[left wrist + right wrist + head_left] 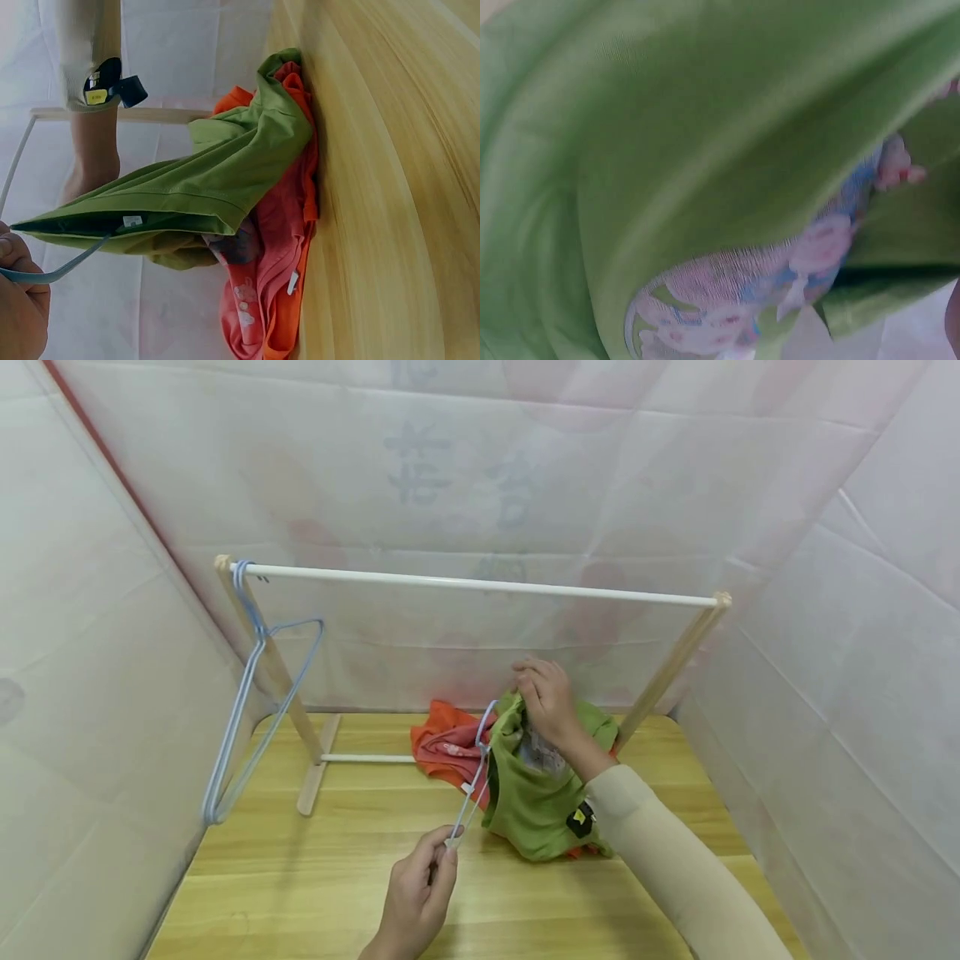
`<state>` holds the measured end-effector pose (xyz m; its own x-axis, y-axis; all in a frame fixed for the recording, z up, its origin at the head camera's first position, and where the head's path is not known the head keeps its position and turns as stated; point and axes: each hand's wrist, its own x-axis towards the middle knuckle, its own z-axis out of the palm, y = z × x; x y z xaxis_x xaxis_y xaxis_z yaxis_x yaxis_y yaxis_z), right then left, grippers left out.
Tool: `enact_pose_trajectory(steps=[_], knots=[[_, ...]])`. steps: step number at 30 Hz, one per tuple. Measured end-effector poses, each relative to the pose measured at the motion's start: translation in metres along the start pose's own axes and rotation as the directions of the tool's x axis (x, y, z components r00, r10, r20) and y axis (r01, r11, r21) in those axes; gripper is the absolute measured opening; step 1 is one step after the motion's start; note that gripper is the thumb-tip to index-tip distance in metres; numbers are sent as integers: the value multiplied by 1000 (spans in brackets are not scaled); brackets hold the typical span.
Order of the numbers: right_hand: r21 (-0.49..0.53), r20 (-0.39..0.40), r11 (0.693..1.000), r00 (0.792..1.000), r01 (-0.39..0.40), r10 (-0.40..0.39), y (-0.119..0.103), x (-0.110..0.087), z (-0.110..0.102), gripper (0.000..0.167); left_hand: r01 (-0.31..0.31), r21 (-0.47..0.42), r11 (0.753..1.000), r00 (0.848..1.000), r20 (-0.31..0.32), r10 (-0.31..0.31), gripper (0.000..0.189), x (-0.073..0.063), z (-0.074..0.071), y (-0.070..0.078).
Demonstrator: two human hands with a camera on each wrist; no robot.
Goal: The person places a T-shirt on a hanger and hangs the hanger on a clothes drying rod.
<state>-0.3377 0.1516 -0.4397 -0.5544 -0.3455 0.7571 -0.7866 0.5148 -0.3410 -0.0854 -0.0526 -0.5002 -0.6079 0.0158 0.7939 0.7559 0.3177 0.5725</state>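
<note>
My left hand (420, 885) grips one end of a light blue clothes hanger (471, 802), its hook pointing toward the back. In the left wrist view the hanger (71, 266) runs into the opening of a green shirt (202, 176), beside a white label (132, 220). The right hand (551, 702) holds the far upper edge of the green shirt (525, 810), lifting it off the pile. A colourful cartoon print (735, 300) shows on the shirt's front in the right wrist view. Red and orange clothes (446, 752) lie crumpled underneath and to the left.
A rack with a white top bar (465, 582) and wooden side posts (675, 664) stands across the table (360, 877). Other blue hangers (238, 727) hang at its left end. Pale sheet walls (825, 693) enclose the back and both sides.
</note>
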Motion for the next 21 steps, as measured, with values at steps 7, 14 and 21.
enact_pose_trajectory(steps=[7,14,21], knots=[[27,-29,989,989,142,-142,-29,1,0,62,16,13,1000,1000,13,-16,34,7,2,-1],[110,-96,960,964,256,-246,-62,-6,1,56,41,8,999,999,28,-41,35,9,3,-2],[239,-132,936,964,257,-231,-89,-18,-1,48,45,-3,999,999,20,-45,38,6,8,-3]])
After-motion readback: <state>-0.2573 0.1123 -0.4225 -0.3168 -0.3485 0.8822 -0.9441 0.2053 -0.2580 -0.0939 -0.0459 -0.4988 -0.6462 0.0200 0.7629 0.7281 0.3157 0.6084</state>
